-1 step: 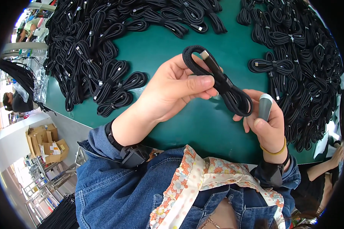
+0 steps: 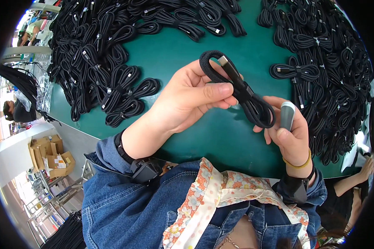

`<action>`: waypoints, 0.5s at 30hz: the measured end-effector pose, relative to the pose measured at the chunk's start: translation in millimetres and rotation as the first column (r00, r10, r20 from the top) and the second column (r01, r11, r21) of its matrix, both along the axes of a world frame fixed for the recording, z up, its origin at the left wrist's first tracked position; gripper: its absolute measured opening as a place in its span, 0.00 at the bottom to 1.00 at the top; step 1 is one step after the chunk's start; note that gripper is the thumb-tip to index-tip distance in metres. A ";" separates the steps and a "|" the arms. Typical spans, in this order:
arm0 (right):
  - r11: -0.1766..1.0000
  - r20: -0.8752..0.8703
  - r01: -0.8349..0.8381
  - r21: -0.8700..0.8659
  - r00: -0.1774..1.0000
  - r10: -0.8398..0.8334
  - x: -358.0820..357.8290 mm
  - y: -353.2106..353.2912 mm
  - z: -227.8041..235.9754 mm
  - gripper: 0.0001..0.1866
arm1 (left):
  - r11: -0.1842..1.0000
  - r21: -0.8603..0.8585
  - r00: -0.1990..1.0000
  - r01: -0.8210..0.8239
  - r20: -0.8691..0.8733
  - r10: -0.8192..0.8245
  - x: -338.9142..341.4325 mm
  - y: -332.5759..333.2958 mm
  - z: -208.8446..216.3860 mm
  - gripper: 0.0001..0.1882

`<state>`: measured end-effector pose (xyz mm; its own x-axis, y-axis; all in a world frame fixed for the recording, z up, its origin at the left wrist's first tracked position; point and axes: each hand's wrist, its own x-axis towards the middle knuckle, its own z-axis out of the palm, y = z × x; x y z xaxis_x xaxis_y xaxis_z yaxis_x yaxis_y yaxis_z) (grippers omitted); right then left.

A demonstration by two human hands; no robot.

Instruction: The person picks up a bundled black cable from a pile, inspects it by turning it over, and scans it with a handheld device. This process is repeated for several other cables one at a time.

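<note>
Green tabletop (image 2: 253, 50) under left hand (image 2: 187, 94), pinched on coiled black cable (image 2: 247, 98), and right hand (image 2: 296, 139), curled round grey rod (image 2: 286, 118)

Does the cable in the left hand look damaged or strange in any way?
Nothing stands out: the black cable in the left hand is coiled and bound at its middle, and its metal plug tip looks straight.

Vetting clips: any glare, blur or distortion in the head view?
Head view: green table edge bowed by fisheye, corners black; same view: blown-out glare far right; same view: black cable, left hand and right hand look fairly sharp.
</note>
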<state>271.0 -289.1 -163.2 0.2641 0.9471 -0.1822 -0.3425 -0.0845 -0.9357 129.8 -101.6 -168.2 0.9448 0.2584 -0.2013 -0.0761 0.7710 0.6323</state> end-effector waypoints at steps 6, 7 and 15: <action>0.998 -0.163 0.046 0.032 0.986 -0.040 -0.8 1.6 -1.6 0.20 | 0.983 0.173 0.994 0.066 0.074 -0.080 0.4 -8.4 -0.5 0.19; 0.993 -0.111 0.119 0.009 0.987 -0.117 -1.1 1.0 -2.2 0.19 | 0.974 0.223 0.992 0.038 0.107 -0.064 0.7 -10.8 -0.5 0.21; 0.938 0.186 0.329 0.114 0.920 -0.345 -3.2 -1.8 -3.7 0.26 | 0.924 0.381 1.000 -0.009 -0.017 0.016 1.4 -9.9 -1.4 0.21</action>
<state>267.8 -290.9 -166.9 0.5931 0.8049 -0.0206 -0.1432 0.0803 -0.9864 131.2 -111.5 -169.6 0.9380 0.3309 -0.1031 -0.0692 0.4704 0.8798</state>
